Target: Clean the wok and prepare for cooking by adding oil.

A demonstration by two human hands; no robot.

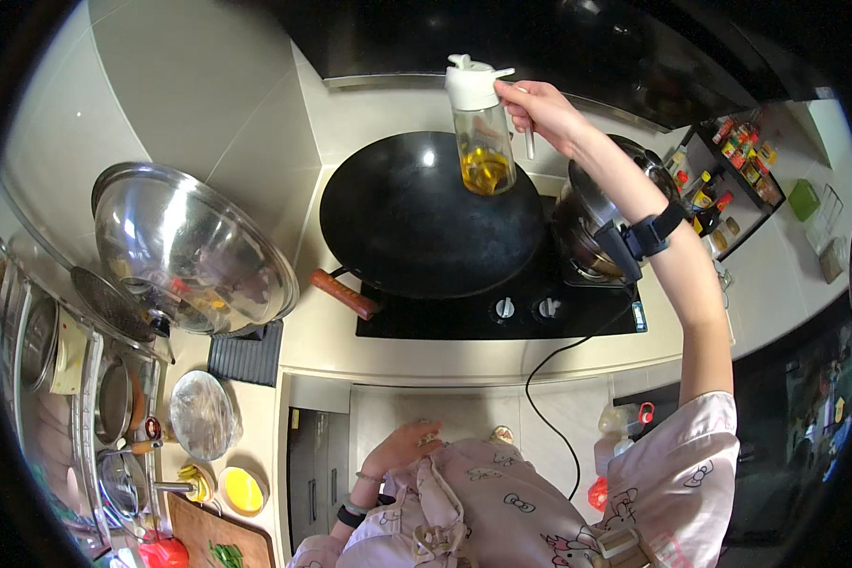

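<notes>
My right hand [542, 112] is closed round the handle of a clear oil dispenser [484, 137] with a white top. Yellow oil fills its lower part. I hold it above the far right part of a large black wok [417, 222], fairly upright with a slight tilt. The wok sits on the black stove [473, 320], its wooden handle [346, 293] pointing to the near left. Low in front of my body, my left hand [405, 449] hangs with fingers loosely stretched and nothing visible in it.
A steel pot [587, 213] stands right of the wok under my forearm. A big domed steel lid [189, 251] leans at left. Nearby are a film-covered plate [202, 415], a bowl of yellow liquid [243, 490] and a cutting board [199, 530] with chopped greens. A black cable [549, 364] hangs down.
</notes>
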